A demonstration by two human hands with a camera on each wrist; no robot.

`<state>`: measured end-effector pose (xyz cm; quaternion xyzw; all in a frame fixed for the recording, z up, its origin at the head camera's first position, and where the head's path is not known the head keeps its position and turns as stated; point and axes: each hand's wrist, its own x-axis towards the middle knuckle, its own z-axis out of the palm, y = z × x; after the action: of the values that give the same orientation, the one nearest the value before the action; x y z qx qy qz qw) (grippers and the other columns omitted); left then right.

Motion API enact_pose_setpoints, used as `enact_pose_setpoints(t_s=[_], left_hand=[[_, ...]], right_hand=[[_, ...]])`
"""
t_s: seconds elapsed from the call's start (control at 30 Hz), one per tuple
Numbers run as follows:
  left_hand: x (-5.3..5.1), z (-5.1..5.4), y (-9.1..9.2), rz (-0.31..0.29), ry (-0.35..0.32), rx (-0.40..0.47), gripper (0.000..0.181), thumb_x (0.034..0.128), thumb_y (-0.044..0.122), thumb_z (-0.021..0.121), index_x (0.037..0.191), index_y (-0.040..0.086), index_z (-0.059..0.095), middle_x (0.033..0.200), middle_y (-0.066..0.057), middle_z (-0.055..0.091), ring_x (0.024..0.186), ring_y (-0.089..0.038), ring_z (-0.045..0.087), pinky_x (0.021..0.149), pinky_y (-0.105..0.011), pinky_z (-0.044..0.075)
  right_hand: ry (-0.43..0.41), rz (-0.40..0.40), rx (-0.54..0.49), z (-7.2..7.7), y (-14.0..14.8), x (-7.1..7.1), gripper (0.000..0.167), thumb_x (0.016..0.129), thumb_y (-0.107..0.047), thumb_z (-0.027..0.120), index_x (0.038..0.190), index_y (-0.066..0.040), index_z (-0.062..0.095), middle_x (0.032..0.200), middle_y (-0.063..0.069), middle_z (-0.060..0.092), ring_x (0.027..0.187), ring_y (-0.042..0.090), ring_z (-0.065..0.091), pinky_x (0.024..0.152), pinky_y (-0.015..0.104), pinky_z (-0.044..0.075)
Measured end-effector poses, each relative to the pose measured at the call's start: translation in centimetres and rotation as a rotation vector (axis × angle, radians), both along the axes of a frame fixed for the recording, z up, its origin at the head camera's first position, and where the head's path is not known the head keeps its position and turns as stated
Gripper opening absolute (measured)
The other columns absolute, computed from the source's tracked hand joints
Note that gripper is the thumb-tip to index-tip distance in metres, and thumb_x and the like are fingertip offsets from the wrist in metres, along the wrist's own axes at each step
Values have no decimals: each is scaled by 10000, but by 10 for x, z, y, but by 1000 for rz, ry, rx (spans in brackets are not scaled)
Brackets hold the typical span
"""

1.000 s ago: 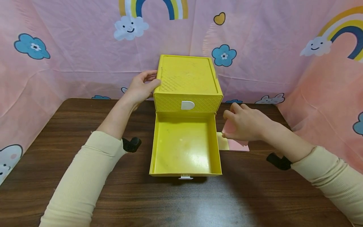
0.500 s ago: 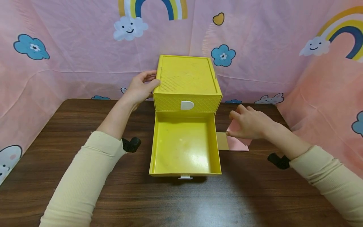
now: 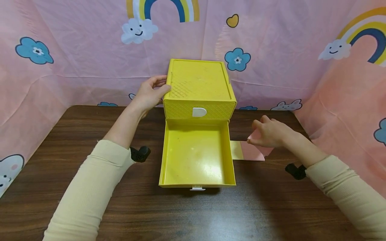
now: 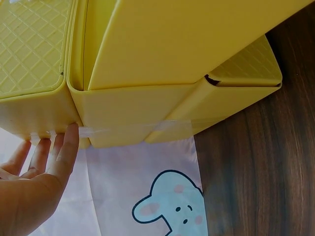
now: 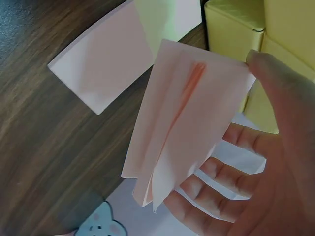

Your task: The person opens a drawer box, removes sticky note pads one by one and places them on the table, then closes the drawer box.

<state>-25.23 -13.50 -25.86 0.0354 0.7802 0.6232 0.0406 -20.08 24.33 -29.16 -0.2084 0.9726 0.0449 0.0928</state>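
"Two contacts?"
"Left hand [image 3: 150, 92], fingers nearly straight, touches yellow box [image 3: 199, 80]; right hand [image 3: 269, 132] pinches pink paper [image 5: 197, 110], right of open drawer [image 3: 196, 154]."
"Paper layers?"
"Several, right wrist view; head view hides them."

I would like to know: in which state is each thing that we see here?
Top drawer: closed.
Middle drawer: pulled out.
Bottom drawer: looks closed.
Pink paper: layered, edges parted, pinched in the right hand, raised off the table.
Pink-and-yellow paper: lying flat.
Left hand: thumb on the box, fingers touching its side.
Cloth: hung up, creased.
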Motion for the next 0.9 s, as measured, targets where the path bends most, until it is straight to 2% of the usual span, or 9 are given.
enact_pose_setpoints(t_s=[0.2, 0.4, 0.53, 0.73, 0.9], left_hand=[[0, -1, -1, -5, 3, -4, 524, 918, 226, 526, 1410, 140, 367, 1382, -86, 384, 1062, -176, 505, 708, -196, 521], [1, 2, 0, -7, -10, -36, 535, 922, 261, 521, 1420, 164, 353, 1395, -66, 375, 1144, -185, 469, 837, -277, 505], [2, 3, 0, -12, -27, -25, 544, 923, 260, 518, 1427, 166, 339, 1403, -65, 363, 1165, -188, 454, 899, -347, 480], [2, 3, -1, -18, -31, -26, 550, 922, 265, 515, 1432, 165, 332, 1404, -66, 362, 1180, -187, 446, 907, -344, 477], [2, 3, 0, -21, -28, -21, 551, 924, 274, 513, 1434, 166, 331, 1406, -68, 367, 1163, -198, 460, 918, -359, 469]], right_hand=[[-37, -52, -17, -7, 9, -4, 590, 818, -545, 581, 1160, -66, 540, 1087, 230, 504, 823, 350, 572, 720, 503, 487], [-61, -88, -38, -14, 15, -4, 589, 818, -525, 595, 1165, -54, 531, 1102, 248, 494, 785, 342, 580, 708, 509, 491], [-77, -108, -49, -21, 20, -5, 608, 822, -539, 579, 1172, -44, 526, 1119, 263, 481, 806, 362, 581, 716, 513, 487], [-105, -137, -55, -31, 27, -9, 599, 834, -541, 560, 1166, -43, 523, 1174, 303, 453, 902, 456, 555, 763, 563, 468], [-119, -173, -64, -39, 33, -13, 601, 836, -543, 551, 1154, -33, 521, 1180, 319, 446, 909, 461, 552, 764, 563, 464]])
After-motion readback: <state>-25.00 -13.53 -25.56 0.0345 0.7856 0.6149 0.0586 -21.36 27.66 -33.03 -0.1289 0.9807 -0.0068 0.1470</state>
